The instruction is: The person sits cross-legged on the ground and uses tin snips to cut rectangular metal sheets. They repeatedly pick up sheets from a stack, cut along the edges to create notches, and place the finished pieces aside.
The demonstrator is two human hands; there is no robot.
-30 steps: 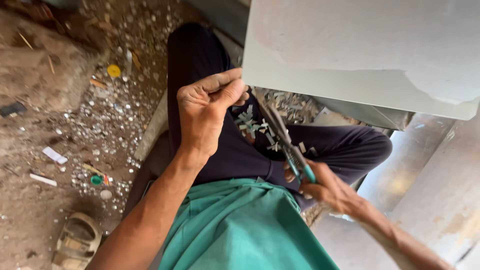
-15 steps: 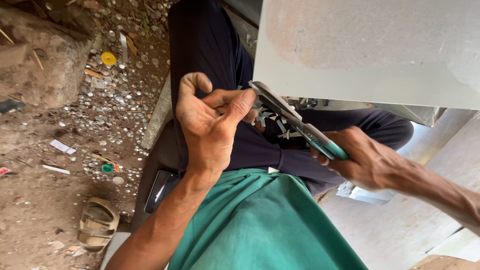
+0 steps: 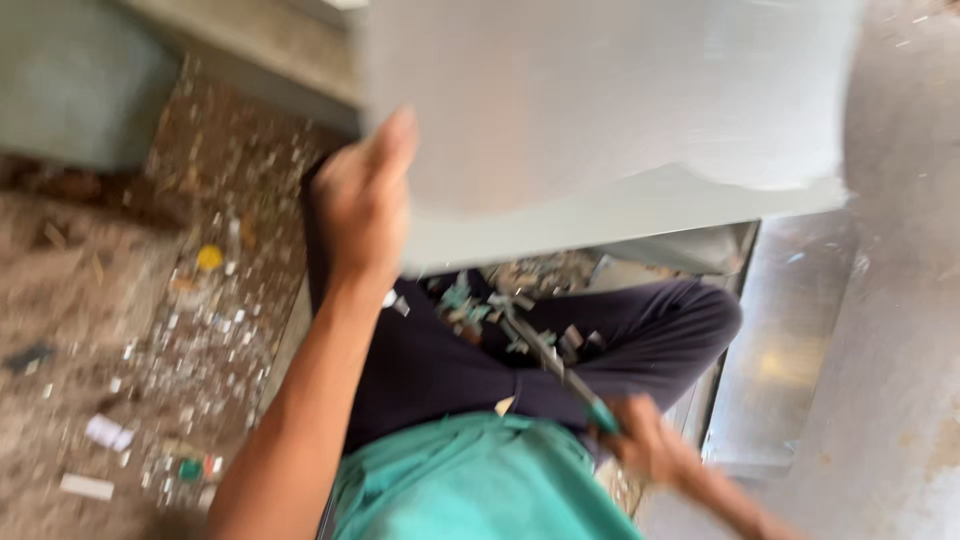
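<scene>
My left hand [image 3: 362,205] grips the left edge of a large pale grey metal sheet [image 3: 600,110] that fills the upper middle of the blurred head view. My right hand [image 3: 648,447] is low in front of my lap, closed on the teal handle of metal snips [image 3: 552,362], whose blades point up towards the sheet's lower edge. Small metal offcuts [image 3: 480,305] lie on my dark trousers. A teal shirt [image 3: 470,480] covers my lap at the bottom.
Dirt ground on the left is littered with several small metal scraps [image 3: 190,330] and a yellow bit [image 3: 208,257]. Flat shiny metal sheets [image 3: 790,340] lie to the right. A grey-green block [image 3: 80,80] stands at upper left.
The sheet has come down and nearer, my left hand moved up onto its edge, and my right hand with the snips dropped lower to the right. The view swung and blurred.
</scene>
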